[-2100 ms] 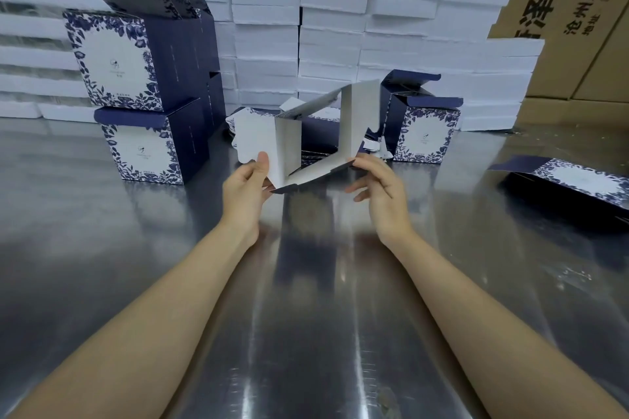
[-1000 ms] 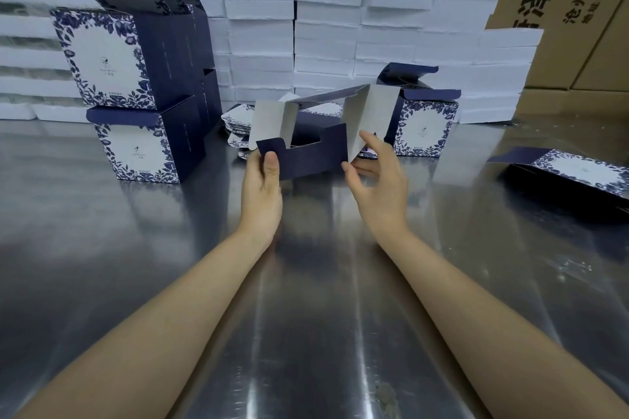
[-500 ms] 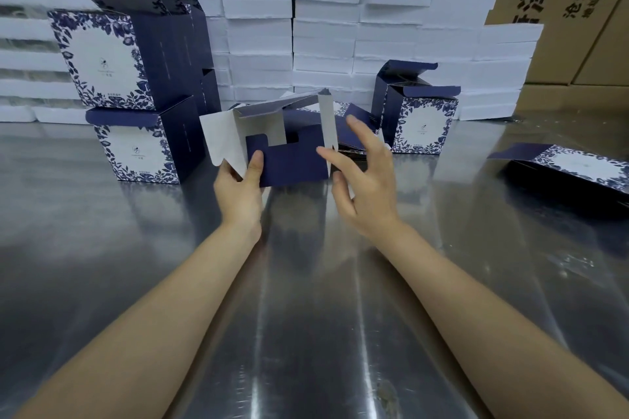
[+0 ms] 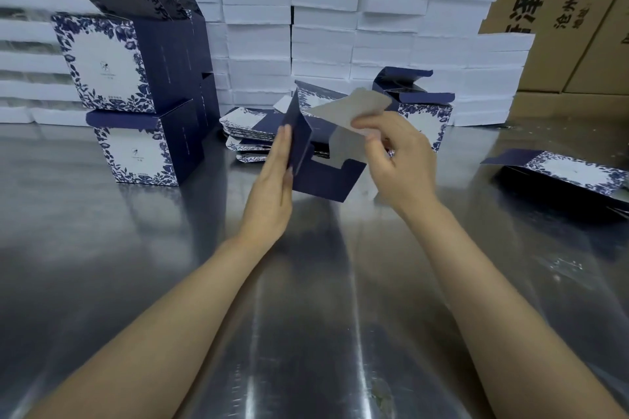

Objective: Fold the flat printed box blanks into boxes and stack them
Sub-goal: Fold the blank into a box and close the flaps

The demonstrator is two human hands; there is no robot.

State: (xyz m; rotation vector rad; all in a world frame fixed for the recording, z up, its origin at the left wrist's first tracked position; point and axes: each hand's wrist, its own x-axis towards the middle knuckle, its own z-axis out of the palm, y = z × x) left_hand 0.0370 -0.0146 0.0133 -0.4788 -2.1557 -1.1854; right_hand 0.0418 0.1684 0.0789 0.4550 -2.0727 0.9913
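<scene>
Centre frame, the left hand pressed straight fingers against the box, steadying it while the right hand pinched its flap for folding.

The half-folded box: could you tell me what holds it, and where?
The right hand pinches its grey flap at the top; the left hand presses flat against the navy left wall of the box.
</scene>
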